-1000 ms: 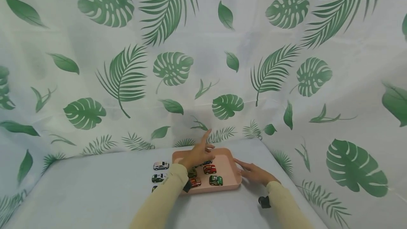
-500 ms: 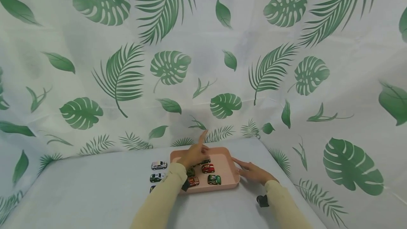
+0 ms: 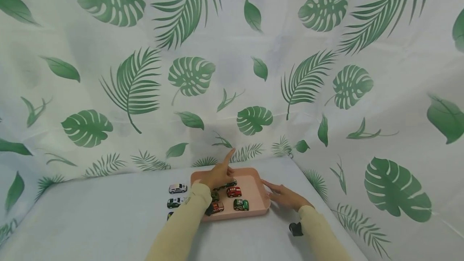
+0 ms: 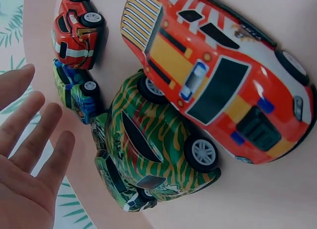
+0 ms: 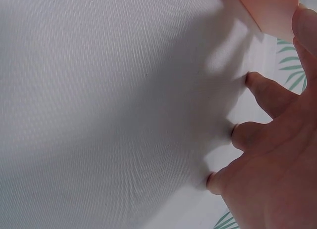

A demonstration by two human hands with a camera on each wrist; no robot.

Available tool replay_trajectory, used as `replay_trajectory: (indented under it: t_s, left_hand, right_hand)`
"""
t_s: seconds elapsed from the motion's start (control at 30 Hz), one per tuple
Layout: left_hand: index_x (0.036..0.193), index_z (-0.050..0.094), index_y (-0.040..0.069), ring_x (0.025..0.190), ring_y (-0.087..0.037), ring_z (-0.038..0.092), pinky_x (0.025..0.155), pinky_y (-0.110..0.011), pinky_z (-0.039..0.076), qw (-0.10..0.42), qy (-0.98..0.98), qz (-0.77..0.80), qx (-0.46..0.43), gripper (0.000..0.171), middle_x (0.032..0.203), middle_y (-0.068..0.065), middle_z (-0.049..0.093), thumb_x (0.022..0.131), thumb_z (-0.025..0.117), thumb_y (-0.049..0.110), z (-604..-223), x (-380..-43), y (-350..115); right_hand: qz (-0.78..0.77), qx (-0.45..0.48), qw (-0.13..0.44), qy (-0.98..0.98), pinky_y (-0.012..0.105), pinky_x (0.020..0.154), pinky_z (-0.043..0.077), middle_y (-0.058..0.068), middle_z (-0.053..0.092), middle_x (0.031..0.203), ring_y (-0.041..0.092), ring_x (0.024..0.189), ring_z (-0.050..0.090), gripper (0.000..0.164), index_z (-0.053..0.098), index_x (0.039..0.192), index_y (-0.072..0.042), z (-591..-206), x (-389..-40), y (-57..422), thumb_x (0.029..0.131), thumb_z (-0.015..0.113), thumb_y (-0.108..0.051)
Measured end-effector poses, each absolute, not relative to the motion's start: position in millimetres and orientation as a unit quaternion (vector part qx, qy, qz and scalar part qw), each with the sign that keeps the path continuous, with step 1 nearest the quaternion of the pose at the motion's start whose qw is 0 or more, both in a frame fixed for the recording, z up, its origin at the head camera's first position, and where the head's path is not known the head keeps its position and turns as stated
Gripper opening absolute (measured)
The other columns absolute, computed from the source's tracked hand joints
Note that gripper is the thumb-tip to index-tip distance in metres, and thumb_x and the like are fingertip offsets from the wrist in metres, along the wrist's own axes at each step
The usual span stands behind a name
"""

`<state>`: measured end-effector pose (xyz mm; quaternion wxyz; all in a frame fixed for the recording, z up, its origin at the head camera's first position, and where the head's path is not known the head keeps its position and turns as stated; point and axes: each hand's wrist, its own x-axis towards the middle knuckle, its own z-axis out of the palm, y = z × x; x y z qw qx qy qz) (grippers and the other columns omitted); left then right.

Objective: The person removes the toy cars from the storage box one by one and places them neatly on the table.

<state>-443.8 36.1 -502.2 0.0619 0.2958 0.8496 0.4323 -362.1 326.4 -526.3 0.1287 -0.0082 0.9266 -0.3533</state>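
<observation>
A pink tray (image 3: 253, 212) holds several toy cars, among them a red car (image 3: 234, 191) and a green car (image 3: 241, 204). Over the tray's left part is my left hand (image 3: 218, 175), index finger extended and nothing held. In the left wrist view its fingers are loosely spread beside a tiger-striped green car (image 4: 143, 140), a red-orange car (image 4: 218, 75) and smaller cars, apart from them. My right hand (image 3: 288, 197) is at the tray's right side. The right wrist view shows its spread fingertips on the table, with one digit against the tray's edge (image 5: 272, 11).
Left of the tray, a silver-white car (image 3: 177, 188) and a white-and-green car (image 3: 176, 202) stand on the white table (image 3: 108, 212). Another car (image 3: 170, 215) there is partly hidden by my left sleeve. A leaf-print curtain (image 3: 217, 71) encloses the table behind and at the right.
The head view has shifted slightly, so the scene sits a little further left. My left hand has drifted slightly left over the tray. The right hand keeps its place.
</observation>
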Motion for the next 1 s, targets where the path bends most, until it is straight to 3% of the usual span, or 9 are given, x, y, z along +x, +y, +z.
replay_trajectory:
  t_s: [0.33,0.63,1.0]
  left_hand:
    - [0.174,0.008,0.023,0.104,-0.029,0.071,0.092,-0.048,0.057,0.075,0.874,0.395,0.274,0.113,0.118,-0.019,0.074,0.092,0.081,-0.005,-508,-450,39]
    - [0.174,0.009,0.024,0.089,-0.021,0.069,0.083,-0.042,0.057,0.085,0.883,0.383,0.256,0.115,0.107,-0.011,0.074,0.09,0.079,-0.009,-516,-449,40]
    - [0.174,0.013,0.029,0.087,-0.023,0.064,0.082,-0.045,0.055,0.086,0.905,0.342,0.238,0.113,0.103,-0.009,0.07,0.088,0.077,-0.009,-517,-452,43]
  right_hand:
    - [-0.355,0.001,0.122,0.927,0.082,0.115,0.014,0.023,0.036,0.168,0.059,0.156,0.011,0.06,0.048,0.164,-0.027,-523,-360,324,0.107,0.064,-0.038]
    - [-0.357,-0.001,0.132,0.925,0.083,0.115,0.013,0.024,0.034,0.169,0.061,0.155,0.01,0.065,0.046,0.165,-0.028,-521,-356,322,0.106,0.063,-0.048]
    - [-0.352,-0.003,0.129,0.927,0.083,0.114,0.017,0.02,0.038,0.168,0.059,0.155,0.016,0.062,0.046,0.165,-0.027,-525,-361,324,0.107,0.062,-0.044]
